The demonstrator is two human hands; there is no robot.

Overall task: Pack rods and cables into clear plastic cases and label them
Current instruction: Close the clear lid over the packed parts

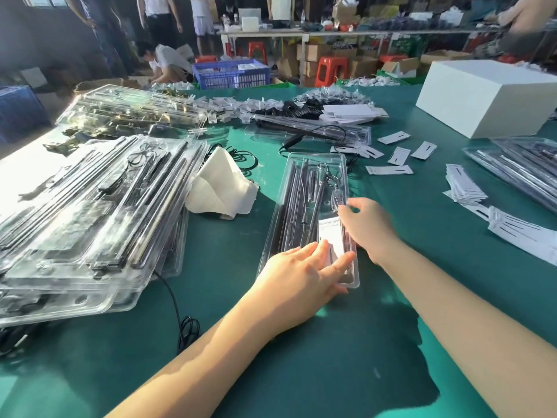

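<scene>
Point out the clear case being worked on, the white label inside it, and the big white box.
clear case [313, 173], head view, far half of lid.
white label [330, 236], head view, its middle.
white box [494, 86], head view, top face.

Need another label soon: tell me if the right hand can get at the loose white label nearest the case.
Probably yes. The right hand rests at the case's right edge, and only bare green mat lies between it and that label.

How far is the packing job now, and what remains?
Done: a stack of filled clear plastic cases lies at left. In hand: both hands, left and right, rest on a closed clear case holding dark rods and a white label card. Left: loose white label cards remain unused.
</scene>
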